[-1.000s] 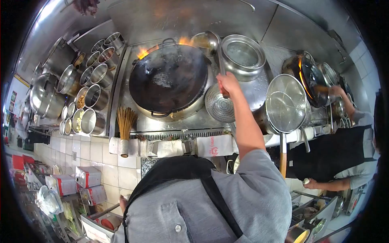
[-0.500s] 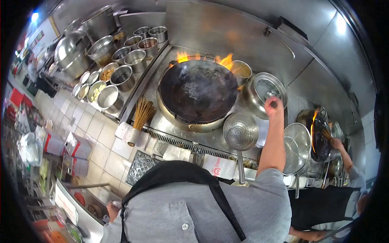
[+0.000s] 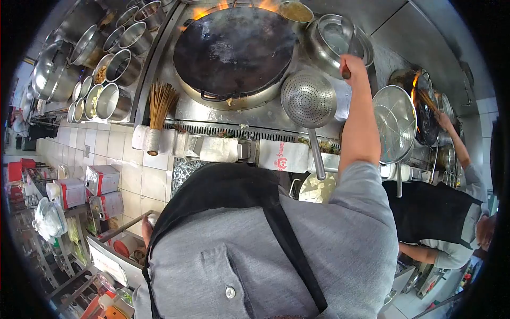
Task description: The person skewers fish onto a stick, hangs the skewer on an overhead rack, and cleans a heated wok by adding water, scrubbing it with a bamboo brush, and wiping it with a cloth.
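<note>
My right hand (image 3: pixel 354 68) is closed around the brown handle of a metal ladle (image 3: pixel 348 31), whose far end is at the round steel pot (image 3: pixel 328 56) at upper right. To its left a large dark wok (image 3: pixel 234 58) smokes over flames. A perforated strainer (image 3: pixel 308 100) rests between the wok and my right forearm. At lower left my left hand (image 3: pixel 146 229) shows only in part beside my body, near a small pale thing by a counter edge. Its fingers are mostly hidden.
A bamboo brush (image 3: pixel 161 103) stands left of the wok. Several steel pots and ingredient containers (image 3: pixel 112 101) fill the upper left. A wire-mesh strainer (image 3: pixel 394 125) lies to my right. Beyond it, a co-worker's hand (image 3: pixel 442 119) is at another flaming wok.
The view has shifted, so the stove sits higher in it. My right hand and ladle have changed angle at the pot, with more of the ladle showing. My left hand remains low at left.
</note>
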Available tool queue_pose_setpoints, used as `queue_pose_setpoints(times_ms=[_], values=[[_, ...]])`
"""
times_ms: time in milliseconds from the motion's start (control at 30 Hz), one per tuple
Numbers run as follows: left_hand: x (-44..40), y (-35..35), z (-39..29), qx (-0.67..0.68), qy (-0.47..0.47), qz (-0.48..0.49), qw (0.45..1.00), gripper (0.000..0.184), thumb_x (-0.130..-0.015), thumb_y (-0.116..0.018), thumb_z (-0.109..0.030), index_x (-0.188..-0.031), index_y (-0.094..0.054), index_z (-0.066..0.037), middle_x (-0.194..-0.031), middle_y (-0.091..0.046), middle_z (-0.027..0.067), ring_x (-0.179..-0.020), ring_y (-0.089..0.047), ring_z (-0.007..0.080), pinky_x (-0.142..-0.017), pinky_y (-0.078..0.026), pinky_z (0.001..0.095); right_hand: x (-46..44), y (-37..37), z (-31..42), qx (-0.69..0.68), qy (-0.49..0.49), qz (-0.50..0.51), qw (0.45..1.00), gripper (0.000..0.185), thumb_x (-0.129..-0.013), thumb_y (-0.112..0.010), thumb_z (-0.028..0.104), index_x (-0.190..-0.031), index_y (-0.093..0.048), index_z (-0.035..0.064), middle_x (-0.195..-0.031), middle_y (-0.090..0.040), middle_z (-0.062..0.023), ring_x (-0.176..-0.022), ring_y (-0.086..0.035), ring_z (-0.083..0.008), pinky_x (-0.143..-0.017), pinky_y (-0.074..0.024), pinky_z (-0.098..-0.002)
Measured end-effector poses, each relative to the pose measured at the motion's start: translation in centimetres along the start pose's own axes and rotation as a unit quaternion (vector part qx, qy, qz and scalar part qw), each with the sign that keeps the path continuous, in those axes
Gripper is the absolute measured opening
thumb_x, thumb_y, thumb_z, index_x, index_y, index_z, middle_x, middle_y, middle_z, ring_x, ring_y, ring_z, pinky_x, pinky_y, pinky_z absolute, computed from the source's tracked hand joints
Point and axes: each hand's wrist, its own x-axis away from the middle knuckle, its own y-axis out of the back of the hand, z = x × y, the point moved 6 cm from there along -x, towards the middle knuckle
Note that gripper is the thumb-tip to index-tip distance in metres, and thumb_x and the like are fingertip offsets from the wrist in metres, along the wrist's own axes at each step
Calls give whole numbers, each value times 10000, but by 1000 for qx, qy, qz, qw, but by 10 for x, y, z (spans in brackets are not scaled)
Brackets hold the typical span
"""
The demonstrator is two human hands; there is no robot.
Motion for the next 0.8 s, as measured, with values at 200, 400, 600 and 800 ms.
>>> queue_pose_setpoints(times_ms=[200, 400, 600, 800], values=[[27, -46, -49, 111, -62, -93, 988, 509, -990, -500, -622, -1082, -694, -161, -944, -748, 62, -803, -697, 231, -658, -527, 400, 25, 23, -52, -669, -130, 205, 702, 128, -947, -506, 19, -970, -520, -107, -589, -465, 23, -461, -487, -77, -431, -411, -231], [53, -340, -161, 120, -17, 259, 958, 381, -1021, -546, -413, -1164, -663, -80, -1013, -731, 64, -848, -718, 191, -726, -610, 328, 138, -13, -9, -716, -74, 274, 638, 213, -993, -465, 21, -1102, -487, -161, -657, -477, 18, -469, -499, -62, -434, -431, -209], [27, -574, -110, -99, 57, 249, 962, 505, -1023, -549, -493, -1344, -521, -105, -1323, -602, 92, -1151, -627, 259, -1028, -490, 463, 256, -70, 39, -728, -95, 332, 592, 269, -1009, -453, 42, -1184, -465, -163, -710, -482, 8, -494, -519, -61, -410, -451, -206], [-46, -661, -46, -79, -26, 246, 966, 244, -981, -577, -233, -1076, -582, -8, -960, -658, 126, -843, -683, 291, -731, -569, 439, 341, -109, 39, -686, -161, 350, 617, 316, -1028, -445, 96, -1270, -484, -103, -752, -492, 16, -501, -512, -41, -396, -439, -214]])
